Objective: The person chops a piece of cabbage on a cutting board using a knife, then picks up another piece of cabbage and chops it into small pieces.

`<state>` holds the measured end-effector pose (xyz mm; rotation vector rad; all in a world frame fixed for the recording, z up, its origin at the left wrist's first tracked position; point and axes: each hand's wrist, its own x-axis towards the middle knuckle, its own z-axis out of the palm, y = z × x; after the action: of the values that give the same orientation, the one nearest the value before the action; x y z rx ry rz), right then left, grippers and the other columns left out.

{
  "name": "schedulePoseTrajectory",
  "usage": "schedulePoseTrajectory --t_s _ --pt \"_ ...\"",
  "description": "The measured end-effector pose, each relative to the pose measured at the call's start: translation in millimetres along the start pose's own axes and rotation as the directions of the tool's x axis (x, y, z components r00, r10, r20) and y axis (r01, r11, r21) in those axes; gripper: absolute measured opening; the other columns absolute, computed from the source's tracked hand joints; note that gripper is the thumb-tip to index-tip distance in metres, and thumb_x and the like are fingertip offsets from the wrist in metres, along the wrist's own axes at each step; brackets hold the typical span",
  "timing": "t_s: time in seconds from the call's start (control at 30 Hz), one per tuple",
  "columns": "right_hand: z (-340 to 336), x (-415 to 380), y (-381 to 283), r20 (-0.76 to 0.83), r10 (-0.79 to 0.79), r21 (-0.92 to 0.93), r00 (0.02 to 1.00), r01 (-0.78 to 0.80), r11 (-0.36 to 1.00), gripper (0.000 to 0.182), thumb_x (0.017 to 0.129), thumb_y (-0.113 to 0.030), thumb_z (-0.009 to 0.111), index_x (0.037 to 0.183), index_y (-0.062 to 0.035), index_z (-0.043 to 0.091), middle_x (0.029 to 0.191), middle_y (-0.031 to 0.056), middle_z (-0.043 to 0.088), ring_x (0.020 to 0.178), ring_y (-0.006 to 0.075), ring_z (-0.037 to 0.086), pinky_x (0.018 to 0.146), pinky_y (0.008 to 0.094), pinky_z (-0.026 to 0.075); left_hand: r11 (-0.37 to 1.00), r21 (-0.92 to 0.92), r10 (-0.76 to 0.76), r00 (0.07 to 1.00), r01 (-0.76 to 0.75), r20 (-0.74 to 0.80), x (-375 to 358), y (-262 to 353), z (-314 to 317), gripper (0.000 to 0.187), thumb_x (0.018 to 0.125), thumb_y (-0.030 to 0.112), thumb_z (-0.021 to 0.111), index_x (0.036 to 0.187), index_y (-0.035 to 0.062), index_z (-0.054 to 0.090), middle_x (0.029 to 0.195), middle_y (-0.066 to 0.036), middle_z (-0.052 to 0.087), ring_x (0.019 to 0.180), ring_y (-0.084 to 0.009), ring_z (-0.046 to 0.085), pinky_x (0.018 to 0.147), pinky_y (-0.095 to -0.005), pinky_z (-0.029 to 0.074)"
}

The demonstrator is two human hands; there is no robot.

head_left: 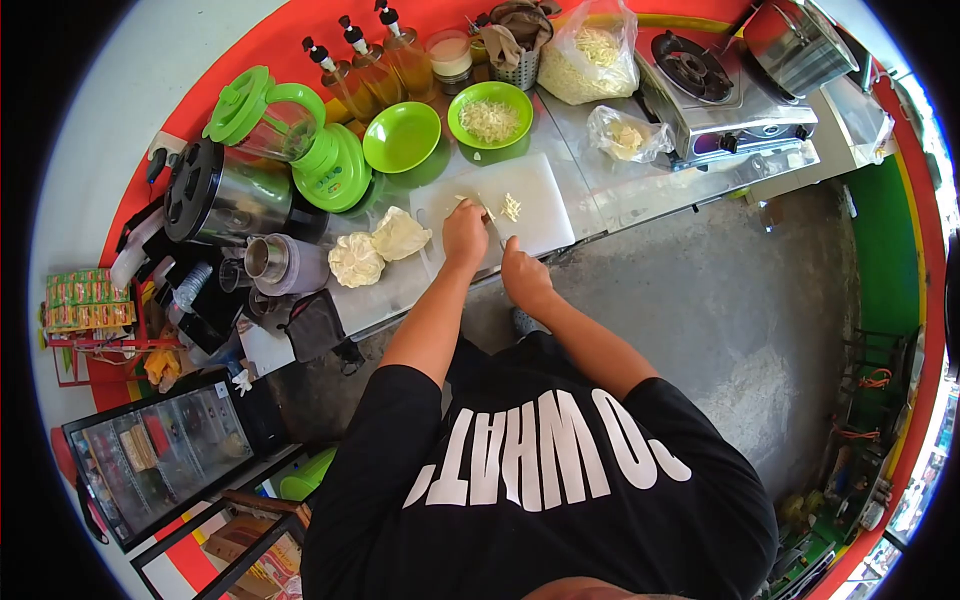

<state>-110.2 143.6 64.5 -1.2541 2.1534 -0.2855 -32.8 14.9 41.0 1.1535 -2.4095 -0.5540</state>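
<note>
On the white cutting board (545,205) lies a small heap of pale shredded pieces (511,207). My left hand (465,236) is closed over the board's left part, its fingertips at a pale piece too small to name. Beside it, my right hand (526,273) is wrapped round the handle of a knife (503,243) at the board's front edge; most of the knife is hidden. Behind the board, one green bowl (490,118) contains pale shreds, and another green bowl (402,137) looks empty. Two cabbage-like pale heads (356,260) sit left of the board.
A green blender (328,165) and a steel-and-black appliance (215,190) stand at the left. Pump bottles (375,75) line the back. Right of the bowls are a bag of shreds (590,60), a smaller plastic bag (627,137) and a gas stove (725,110) with a pot (800,50).
</note>
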Motion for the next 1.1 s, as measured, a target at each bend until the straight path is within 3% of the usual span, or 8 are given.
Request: schedulePoseTrajectory --t_s 0.17,1.1 --pt "-14 -5 -7 -0.009 -0.048 -0.025 0.999 0.048 0.999 0.025 0.094 -0.004 0.055 0.112 0.0055 0.041 0.096 0.0317 0.071 0.090 0.0458 0.073 0.077 0.0505 0.060 1.000 -0.006 -0.009 1.000 0.009 -0.027 -1 -4 9 0.007 0.077 -0.003 0.065 0.079 0.0021 0.070 0.088 -0.015 0.066 0.083 -0.0375 0.066 0.072 -0.0467 0.054" --pt "-3 0 -5 -0.036 -0.069 -0.046 0.997 0.067 0.997 0.016 0.100 -0.009 0.049 0.109 0.0022 0.043 0.094 0.0298 0.072 0.090 0.0453 0.073 0.077 0.0495 0.061 0.985 -0.175 -0.027 0.995 0.010 -0.093 -7 -4 9 0.006 0.079 -0.006 0.064 0.081 -0.0008 0.067 0.088 -0.017 0.065 0.085 -0.0403 0.064 0.074 -0.0474 0.052"
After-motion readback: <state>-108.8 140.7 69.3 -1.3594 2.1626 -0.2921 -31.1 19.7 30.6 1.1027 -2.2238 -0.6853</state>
